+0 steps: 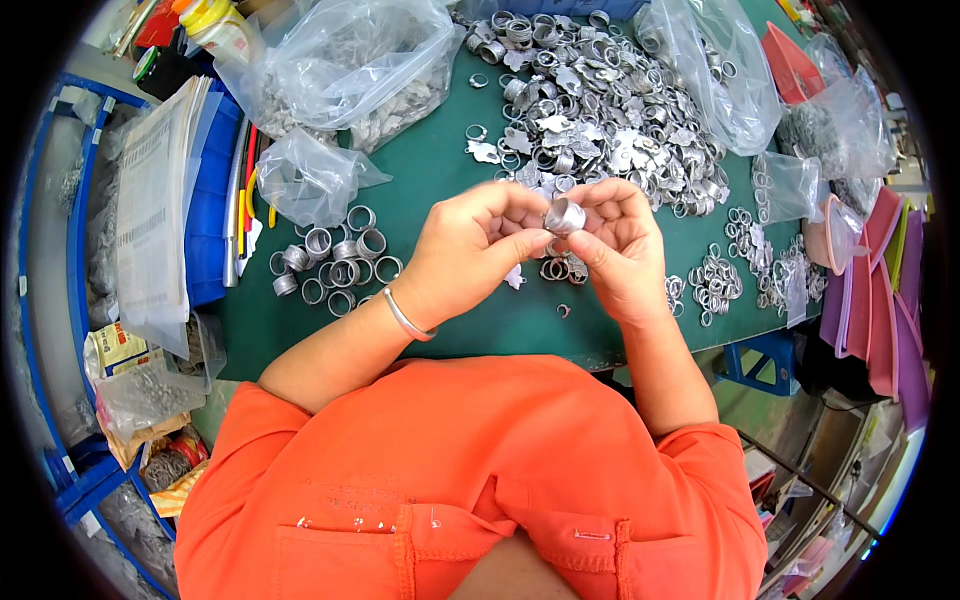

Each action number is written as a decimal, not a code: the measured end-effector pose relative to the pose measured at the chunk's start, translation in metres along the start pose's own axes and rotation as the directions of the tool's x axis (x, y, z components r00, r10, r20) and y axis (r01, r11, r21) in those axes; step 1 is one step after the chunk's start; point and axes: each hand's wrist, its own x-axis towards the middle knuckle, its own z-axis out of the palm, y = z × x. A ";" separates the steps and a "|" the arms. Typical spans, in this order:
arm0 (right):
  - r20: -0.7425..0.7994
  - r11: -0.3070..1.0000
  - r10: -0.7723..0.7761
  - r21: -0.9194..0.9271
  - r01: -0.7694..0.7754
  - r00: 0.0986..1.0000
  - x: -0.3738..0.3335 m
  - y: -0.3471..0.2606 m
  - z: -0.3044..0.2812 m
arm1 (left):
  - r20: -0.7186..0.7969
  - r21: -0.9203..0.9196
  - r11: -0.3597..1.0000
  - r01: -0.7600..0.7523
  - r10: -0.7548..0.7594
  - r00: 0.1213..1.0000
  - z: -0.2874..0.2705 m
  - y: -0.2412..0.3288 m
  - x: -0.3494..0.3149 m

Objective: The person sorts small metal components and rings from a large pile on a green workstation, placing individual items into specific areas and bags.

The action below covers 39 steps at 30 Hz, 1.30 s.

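A wide silver metal ring is pinched between my two hands above the green table. The thumb and fingertips of my left hand press on its left side. My right hand grips it from the right with thumb and fingers. Just below my hands lies a small cluster of rings. Beyond them spreads a big heap of silver rings and flat metal pieces. By my left forearm sits a loose group of wide rings. Smaller rings lie in piles to the right.
Clear plastic bags of metal parts stand at the back left, near a blue bin with papers. Another plastic bag lies at the back right. A pink tray and pink and purple strips are on the right.
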 end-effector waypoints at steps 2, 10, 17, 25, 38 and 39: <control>0.006 0.996 -0.061 0.058 0.061 0.998 0.000 0.002 -0.003 | -0.008 -0.074 0.997 -0.025 0.025 1.000 -0.002 -0.004 0.001; 0.088 0.963 -0.216 -0.147 0.227 0.972 -0.002 0.009 0.006 | 0.019 -0.231 0.967 0.104 -0.102 0.995 -0.005 0.004 -0.002; 0.186 0.451 -0.279 -0.841 0.299 0.942 0.035 -0.011 0.006 | -0.024 0.407 0.911 -0.064 0.081 0.996 -0.077 0.029 -0.029; 0.448 -0.216 -0.307 -0.892 0.397 0.839 0.140 0.012 -0.001 | -0.224 0.890 0.441 0.115 0.204 0.953 -0.159 0.048 -0.092; 0.054 0.596 -0.007 -0.802 0.048 0.998 0.108 -0.007 0.001 | -0.181 0.897 0.429 0.104 0.143 0.973 -0.156 0.035 -0.093; 0.020 0.754 0.068 -0.656 -0.038 0.997 0.097 -0.007 0.000 | -0.163 0.901 0.426 0.081 0.159 0.974 -0.153 0.036 -0.093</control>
